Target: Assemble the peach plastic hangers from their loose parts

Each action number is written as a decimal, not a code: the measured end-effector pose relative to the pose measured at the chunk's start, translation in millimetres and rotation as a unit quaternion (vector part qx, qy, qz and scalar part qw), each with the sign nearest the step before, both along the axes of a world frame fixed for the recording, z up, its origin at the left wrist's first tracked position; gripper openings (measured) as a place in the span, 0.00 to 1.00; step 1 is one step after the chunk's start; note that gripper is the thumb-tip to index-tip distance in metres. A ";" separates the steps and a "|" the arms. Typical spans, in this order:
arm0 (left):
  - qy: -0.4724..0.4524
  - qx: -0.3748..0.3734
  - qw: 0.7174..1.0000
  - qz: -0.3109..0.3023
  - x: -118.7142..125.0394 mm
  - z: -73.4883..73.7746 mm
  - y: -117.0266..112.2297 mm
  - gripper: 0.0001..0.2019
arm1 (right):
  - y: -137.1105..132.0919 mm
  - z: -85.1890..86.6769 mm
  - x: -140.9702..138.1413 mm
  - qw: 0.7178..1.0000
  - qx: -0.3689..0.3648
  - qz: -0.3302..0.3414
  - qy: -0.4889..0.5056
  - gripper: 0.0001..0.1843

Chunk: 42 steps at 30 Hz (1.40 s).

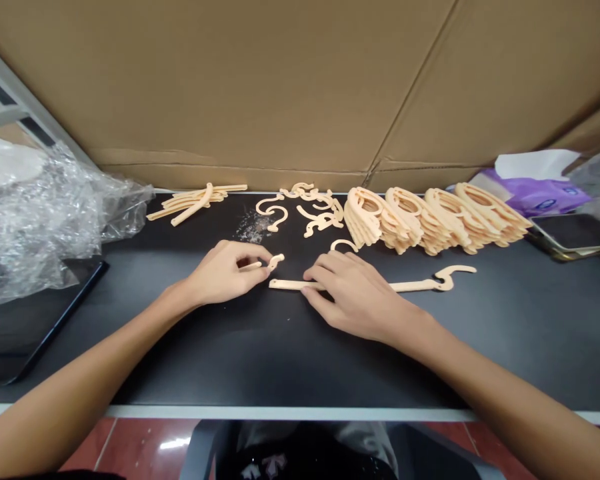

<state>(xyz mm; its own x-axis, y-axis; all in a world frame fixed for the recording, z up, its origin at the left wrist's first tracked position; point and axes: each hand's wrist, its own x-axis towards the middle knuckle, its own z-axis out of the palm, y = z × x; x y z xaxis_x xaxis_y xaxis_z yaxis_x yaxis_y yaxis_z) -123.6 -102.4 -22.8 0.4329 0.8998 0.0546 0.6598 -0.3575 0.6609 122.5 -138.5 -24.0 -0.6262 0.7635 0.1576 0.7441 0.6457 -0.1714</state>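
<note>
Nearest us, red floor tiles show below the pale front edge of the black table. Our left hand pinches a small peach-coloured hooked piece between its fingers. Our right hand lies across a long flat peach strip with a curled hook at its far end; its fingers straddle the strip, though we cannot tell how firmly they clench it. A small curved piece sits just beyond them. Further back lie loose hooks, a bundle of strips and four leaning stacks of hanger-shaped pieces. Bubble wrap heaps at left; a phone sits at right beside a purple packet whose logo is too small to read, all before a cardboard sheet.
</note>
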 end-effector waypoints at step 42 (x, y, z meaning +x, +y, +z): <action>0.035 0.041 0.989 -0.139 5.6 6.2 -6.8 0.09 | -10.7 -15.6 -5.7 0.996 0.084 0.020 0.027 0.10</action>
